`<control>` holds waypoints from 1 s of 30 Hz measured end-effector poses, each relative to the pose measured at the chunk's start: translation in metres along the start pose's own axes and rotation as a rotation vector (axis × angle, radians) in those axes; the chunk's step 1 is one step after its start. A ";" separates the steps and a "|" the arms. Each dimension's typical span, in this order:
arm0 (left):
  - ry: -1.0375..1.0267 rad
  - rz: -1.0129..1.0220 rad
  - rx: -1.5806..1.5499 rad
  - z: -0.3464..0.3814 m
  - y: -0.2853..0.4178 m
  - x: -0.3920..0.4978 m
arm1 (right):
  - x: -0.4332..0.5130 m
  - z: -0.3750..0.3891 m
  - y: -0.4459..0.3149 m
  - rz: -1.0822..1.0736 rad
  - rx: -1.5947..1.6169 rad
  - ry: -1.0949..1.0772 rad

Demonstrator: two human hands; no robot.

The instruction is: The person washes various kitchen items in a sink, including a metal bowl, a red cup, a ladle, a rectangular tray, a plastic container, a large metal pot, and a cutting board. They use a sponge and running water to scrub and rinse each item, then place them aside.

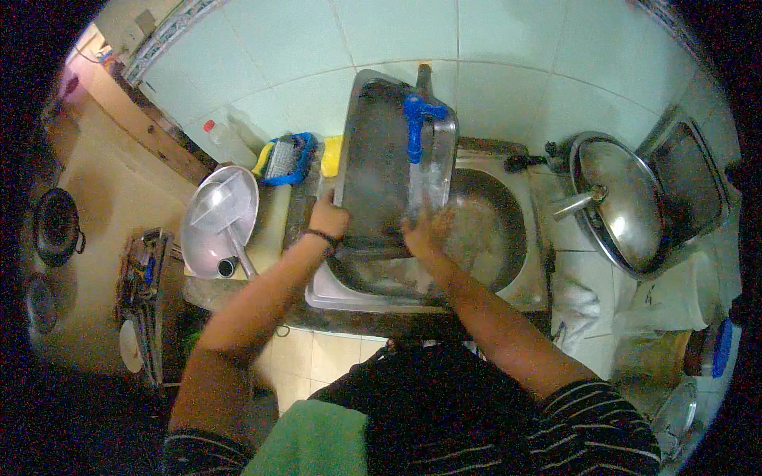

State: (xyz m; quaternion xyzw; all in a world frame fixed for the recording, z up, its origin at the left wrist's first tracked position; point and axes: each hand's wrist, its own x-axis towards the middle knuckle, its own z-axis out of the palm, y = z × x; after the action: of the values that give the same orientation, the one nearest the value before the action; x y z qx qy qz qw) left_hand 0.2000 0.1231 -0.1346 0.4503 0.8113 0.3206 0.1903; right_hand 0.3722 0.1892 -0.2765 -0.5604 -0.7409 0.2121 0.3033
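Observation:
A deep rectangular metal pan (378, 160) is tilted over a stainless steel sink (488, 232), its far end near the tiled wall. My left hand (329, 221) grips the pan's left edge, a dark band around the wrist. From a blue tap (415, 128), a stream of water (415, 184) runs down along the pan's right side. My right hand (426, 235) is at the pan's lower right corner, under the stream. Its fingers are blurred, so whether they grip the edge or only touch it is unclear. Water wets the basin below.
Left of the sink are a metal wok (196, 244) with a spatula (223, 202), a blue basket (292, 157), a yellow sponge (331, 156) and a red-capped bottle (226, 140). At right, a large metal lid (619, 196) leans beside another rectangular pan (684, 178); a cloth (574, 312) lies nearer.

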 end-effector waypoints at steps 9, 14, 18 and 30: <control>0.094 -0.132 -0.113 0.013 0.021 -0.041 | -0.008 -0.029 0.085 -0.727 -0.108 -0.013; -0.412 -0.348 0.003 -0.008 0.024 -0.030 | 0.076 -0.060 0.145 0.054 0.484 -0.518; -0.712 -0.433 0.082 -0.022 0.009 -0.012 | 0.089 -0.123 0.119 0.658 0.558 -0.813; -0.694 0.698 0.639 0.158 0.065 -0.011 | -0.027 -0.189 0.063 0.715 0.575 -0.765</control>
State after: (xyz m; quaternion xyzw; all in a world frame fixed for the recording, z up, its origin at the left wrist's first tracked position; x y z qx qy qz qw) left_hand 0.3396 0.1945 -0.2038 0.8045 0.5618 -0.0625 0.1825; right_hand 0.5511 0.1766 -0.1865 -0.5545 -0.4758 0.6798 0.0642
